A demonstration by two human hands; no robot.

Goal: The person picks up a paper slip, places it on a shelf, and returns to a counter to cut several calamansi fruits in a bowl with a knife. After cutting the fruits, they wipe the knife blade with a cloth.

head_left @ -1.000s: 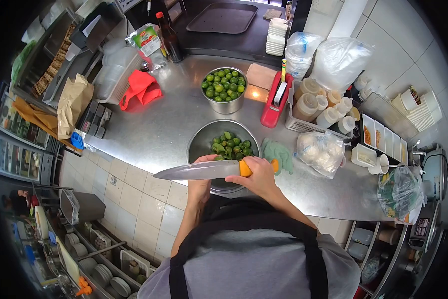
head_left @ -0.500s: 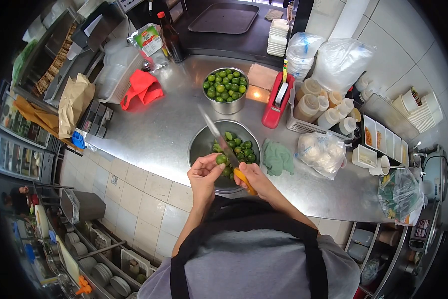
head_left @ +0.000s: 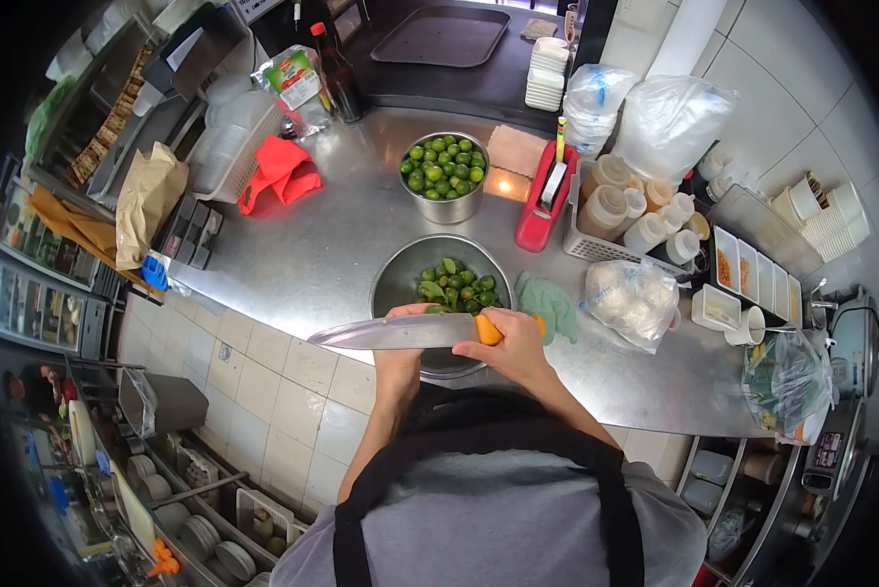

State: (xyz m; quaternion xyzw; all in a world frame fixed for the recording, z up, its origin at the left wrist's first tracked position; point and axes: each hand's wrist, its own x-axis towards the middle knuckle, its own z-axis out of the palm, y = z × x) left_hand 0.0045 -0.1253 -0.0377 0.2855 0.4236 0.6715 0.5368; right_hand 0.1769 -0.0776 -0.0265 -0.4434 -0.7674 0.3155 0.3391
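My right hand (head_left: pixel 511 342) grips the yellow-orange handle of a large knife (head_left: pixel 390 334), its broad blade lying sideways and pointing left. Behind the blade is my left hand (head_left: pixel 397 360), its fingertips mostly hidden; a bit of green shows at the blade's upper edge, where its lime appears to be held. Under both hands stands a wide metal bowl (head_left: pixel 392 275) with several small green limes (head_left: pixel 467 293) and some leaves inside. Beyond it, a smaller steel pot (head_left: pixel 446 210) is heaped with limes.
A green cloth (head_left: pixel 547 311) lies right of the bowl, near a red tape dispenser (head_left: pixel 534 231). Farther right are a basket of squeeze bottles (head_left: pixel 601 210) and a filled plastic bag (head_left: pixel 632 298). A red cloth (head_left: pixel 281 176) and dark bottle (head_left: pixel 338 83) are on the left.
The knife has swung from pointing up and away to lying level toward the left, across my left hand. The lime seen in my left hand is now mostly covered by the blade.
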